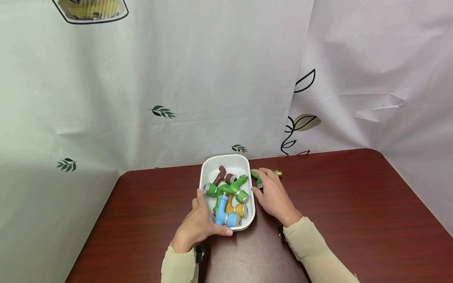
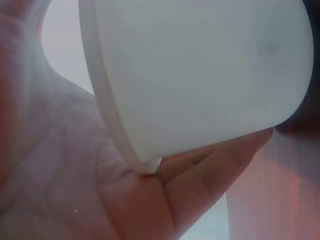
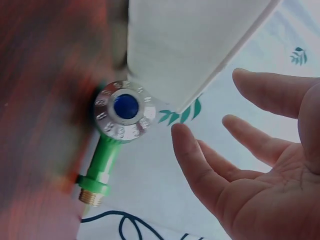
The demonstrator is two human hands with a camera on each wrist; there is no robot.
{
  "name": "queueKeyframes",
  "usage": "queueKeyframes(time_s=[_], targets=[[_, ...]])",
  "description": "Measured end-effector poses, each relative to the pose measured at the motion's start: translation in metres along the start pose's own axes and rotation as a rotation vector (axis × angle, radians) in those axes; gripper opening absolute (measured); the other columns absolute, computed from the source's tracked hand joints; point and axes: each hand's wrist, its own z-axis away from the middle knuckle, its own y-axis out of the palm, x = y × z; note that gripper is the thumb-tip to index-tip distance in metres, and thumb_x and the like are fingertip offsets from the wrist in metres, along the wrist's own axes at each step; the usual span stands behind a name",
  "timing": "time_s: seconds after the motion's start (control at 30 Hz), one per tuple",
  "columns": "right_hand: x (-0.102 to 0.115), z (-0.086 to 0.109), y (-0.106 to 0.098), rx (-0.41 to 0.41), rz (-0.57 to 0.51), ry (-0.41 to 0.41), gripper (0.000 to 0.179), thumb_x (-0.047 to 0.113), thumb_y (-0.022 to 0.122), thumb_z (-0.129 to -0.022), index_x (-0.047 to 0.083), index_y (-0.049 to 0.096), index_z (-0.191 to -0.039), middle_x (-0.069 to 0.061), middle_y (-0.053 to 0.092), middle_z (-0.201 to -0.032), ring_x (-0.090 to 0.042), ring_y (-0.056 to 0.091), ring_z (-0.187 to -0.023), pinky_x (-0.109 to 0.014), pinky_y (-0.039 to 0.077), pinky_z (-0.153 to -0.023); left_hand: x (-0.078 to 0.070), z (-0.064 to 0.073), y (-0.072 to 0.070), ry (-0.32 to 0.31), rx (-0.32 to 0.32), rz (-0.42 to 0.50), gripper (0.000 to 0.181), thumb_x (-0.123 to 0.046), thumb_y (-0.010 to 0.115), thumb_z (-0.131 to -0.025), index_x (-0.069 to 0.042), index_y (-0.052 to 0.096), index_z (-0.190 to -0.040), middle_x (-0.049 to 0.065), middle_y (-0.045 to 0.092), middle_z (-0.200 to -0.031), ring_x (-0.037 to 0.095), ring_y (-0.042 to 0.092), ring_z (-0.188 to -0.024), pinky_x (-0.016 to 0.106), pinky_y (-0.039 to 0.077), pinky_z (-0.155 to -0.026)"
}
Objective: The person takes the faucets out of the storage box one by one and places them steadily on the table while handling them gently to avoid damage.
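Observation:
A white plastic tub (image 1: 252, 214) holds several toy-like taps: a maroon one (image 1: 220, 177), green ones (image 1: 231, 189), a light blue one (image 1: 221, 212) and a yellow one (image 1: 230, 205). My left hand (image 1: 198, 222) holds the tub at its near left corner, thumb along the near rim, fingers against the left side. In the left wrist view, the fingers (image 2: 200, 180) run below the rim along the tub's wall. Another green tap (image 3: 104, 157) with a blue-centred knob lies on the table just right of the tub. Over it is my right hand (image 1: 274, 198), fingers spread apart and holding nothing.
The dark red-brown table (image 1: 339, 208) extends to both sides of the tub. A pale sheet (image 1: 212, 78) printed with leaves hangs right behind the table's far edge and along the sides.

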Motion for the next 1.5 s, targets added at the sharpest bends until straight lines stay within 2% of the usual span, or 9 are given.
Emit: queueKeyframes(time_s=[0.33,0.53,0.77,1.17,1.33,1.5], targets=[[0.013,0.004,-0.002,0.026,-0.029,-0.028,0.051,0.007,0.074,-0.091,0.003,0.057,-0.139,-0.020,0.052,-0.137,-0.034,0.052,-0.125,-0.049,0.046,-0.101,0.000,-0.001,0.000,0.008,0.001,-0.002,0.160,-0.051,0.099,-0.050,0.009,-0.005,-0.156,0.033,0.029,-0.149,0.040,0.056,-0.114,0.052,0.047,-0.095],[0.018,0.008,0.000,0.011,-0.038,-0.096,0.051,0.005,0.077,-0.088,0.002,0.059,-0.136,-0.019,0.053,-0.136,-0.034,0.050,-0.128,-0.048,0.044,-0.103,0.000,0.000,0.000,0.002,0.001,-0.005,0.160,-0.051,0.099,-0.050,0.009,-0.004,-0.156,0.033,0.029,-0.149,0.040,0.056,-0.114,0.052,0.047,-0.095],[0.025,0.012,0.007,0.042,-0.061,-0.131,0.050,0.005,0.078,-0.088,0.003,0.060,-0.135,-0.015,0.055,-0.135,-0.033,0.050,-0.127,-0.049,0.045,-0.103,-0.001,0.000,0.000,0.011,-0.002,-0.005,0.161,-0.051,0.099,-0.050,0.009,-0.005,-0.156,0.032,0.030,-0.148,0.038,0.057,-0.111,0.051,0.048,-0.094],[0.025,0.015,0.021,0.064,-0.001,-0.247,0.050,0.001,0.077,-0.087,0.001,0.061,-0.133,-0.018,0.058,-0.130,-0.036,0.053,-0.120,-0.049,0.048,-0.097,-0.001,0.000,0.001,0.005,0.001,-0.021,0.159,-0.052,0.098,-0.050,0.010,-0.003,-0.156,0.034,0.030,-0.148,0.040,0.057,-0.111,0.052,0.048,-0.094],[0.025,0.016,0.025,0.084,0.073,-0.263,0.051,0.002,0.076,-0.087,0.000,0.059,-0.135,-0.020,0.057,-0.132,-0.036,0.053,-0.122,-0.047,0.051,-0.093,-0.001,0.000,0.000,0.013,-0.003,-0.026,0.159,-0.052,0.098,-0.050,0.011,-0.003,-0.156,0.035,0.030,-0.148,0.040,0.058,-0.110,0.052,0.049,-0.092],[0.031,0.017,0.032,0.112,0.163,-0.239,0.051,0.006,0.076,-0.088,0.002,0.058,-0.136,-0.022,0.055,-0.133,-0.036,0.052,-0.123,-0.045,0.056,-0.084,-0.001,0.000,0.000,0.012,-0.003,-0.024,0.158,-0.052,0.099,-0.051,0.011,-0.002,-0.155,0.035,0.030,-0.148,0.041,0.058,-0.111,0.052,0.049,-0.092]])
